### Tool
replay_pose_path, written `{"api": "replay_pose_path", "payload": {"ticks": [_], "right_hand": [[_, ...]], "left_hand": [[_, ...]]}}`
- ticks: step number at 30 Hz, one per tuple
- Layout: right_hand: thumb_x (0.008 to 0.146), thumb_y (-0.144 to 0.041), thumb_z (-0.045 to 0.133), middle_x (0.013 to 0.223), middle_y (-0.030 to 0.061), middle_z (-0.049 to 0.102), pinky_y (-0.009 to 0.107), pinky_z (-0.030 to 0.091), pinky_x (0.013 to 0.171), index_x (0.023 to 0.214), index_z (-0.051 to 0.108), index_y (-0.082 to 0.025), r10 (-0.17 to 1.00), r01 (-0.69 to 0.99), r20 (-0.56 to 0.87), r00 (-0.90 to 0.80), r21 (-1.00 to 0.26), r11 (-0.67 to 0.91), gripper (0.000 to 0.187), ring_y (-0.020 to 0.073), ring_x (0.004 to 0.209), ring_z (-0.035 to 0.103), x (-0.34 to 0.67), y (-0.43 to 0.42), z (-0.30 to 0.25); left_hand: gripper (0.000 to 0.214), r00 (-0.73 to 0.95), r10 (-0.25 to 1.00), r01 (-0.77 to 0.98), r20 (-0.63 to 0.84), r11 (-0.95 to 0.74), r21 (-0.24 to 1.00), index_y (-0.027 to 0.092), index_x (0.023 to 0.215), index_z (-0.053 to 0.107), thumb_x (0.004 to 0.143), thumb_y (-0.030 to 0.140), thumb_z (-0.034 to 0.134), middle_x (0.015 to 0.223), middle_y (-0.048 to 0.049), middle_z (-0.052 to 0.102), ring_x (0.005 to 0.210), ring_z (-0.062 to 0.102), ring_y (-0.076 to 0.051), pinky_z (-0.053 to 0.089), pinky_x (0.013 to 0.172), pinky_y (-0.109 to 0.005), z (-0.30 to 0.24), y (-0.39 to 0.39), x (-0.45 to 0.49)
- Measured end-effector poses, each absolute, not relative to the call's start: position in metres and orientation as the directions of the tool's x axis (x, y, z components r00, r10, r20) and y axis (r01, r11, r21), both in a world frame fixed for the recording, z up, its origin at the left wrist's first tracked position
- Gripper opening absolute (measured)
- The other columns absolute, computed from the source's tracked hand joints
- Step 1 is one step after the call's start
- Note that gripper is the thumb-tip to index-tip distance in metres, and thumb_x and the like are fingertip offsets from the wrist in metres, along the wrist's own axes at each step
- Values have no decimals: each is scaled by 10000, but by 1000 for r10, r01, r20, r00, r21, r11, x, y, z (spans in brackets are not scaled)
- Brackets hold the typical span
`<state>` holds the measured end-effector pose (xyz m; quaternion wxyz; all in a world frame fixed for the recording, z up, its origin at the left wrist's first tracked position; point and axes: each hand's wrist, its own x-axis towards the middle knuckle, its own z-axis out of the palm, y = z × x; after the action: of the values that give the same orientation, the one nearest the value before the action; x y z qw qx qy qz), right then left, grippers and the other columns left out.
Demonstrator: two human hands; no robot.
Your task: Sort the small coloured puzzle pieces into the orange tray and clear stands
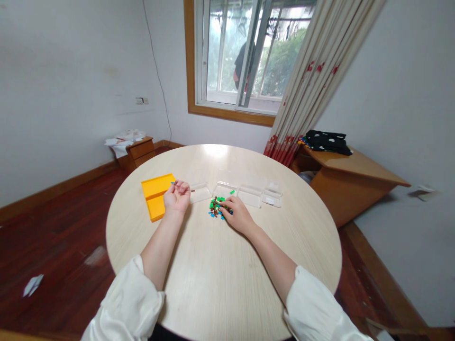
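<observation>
My left hand [177, 198] is turned palm up beside the yellow tray, its fingers curled. A small blue plastic piece [173, 183] shows at its thumb tip, pinched there. My right hand [237, 214] reaches into a loose pile of tiny green, brown and blue toy bricks [215, 207] at the middle of the table. Its thumb and forefinger are bent together over the pile; what lies between them is too small to tell. The yellow tray [149, 188], split by a ridge, lies partly behind my left hand.
Several clear plastic boxes stand in a row beyond the pile, among them a left box [202, 193] with a brown piece at its side and a right box [272, 201]. A green piece [232, 192] lies near them. The round table [213, 274] has a curved edge.
</observation>
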<state>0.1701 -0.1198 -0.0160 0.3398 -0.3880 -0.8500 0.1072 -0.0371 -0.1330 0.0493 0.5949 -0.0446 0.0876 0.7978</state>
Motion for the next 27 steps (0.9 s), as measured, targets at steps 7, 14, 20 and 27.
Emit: {"api": "replay_pose_path", "payload": {"ticks": [7,14,20,27], "right_hand": [[844,-183,603,880,67,620,327,457,805,927,688,-179,738,601,502,-451,-441,667,118,189,873,552,168,-116,-22],[817,-136,614,852,55,642,321,449,796,834,666,-181,759,598,491,-427,-476,645,70,184,858,562,167,-114,-23],[820,-118,593,823,51,642,312,438,775,796,647,-173,771,602,475,-424,-488,632,80,181,830,553,166,-116,-20],[843,-166,597,842,49,629,313,426,794,856,666,-184,760,606,493,-424,-470,642,73,180,851,543,166,-117,-20]], "left_hand": [[362,-231,955,-967,-187,-204,153,161,724,395,978,350,220,551,49,338,421,303,-56,300,394,-149,48,-135,-33],[347,-116,974,-913,-195,-27,407,156,633,426,946,252,313,478,44,343,378,282,-52,247,370,-147,46,-131,-17],[223,-106,987,-641,-120,25,767,136,593,488,812,160,523,451,35,429,356,296,-36,243,364,-149,36,-128,-6],[298,-4,999,-329,-42,38,944,150,517,448,700,254,658,445,47,427,373,340,-32,265,373,-155,21,-130,5]]}}
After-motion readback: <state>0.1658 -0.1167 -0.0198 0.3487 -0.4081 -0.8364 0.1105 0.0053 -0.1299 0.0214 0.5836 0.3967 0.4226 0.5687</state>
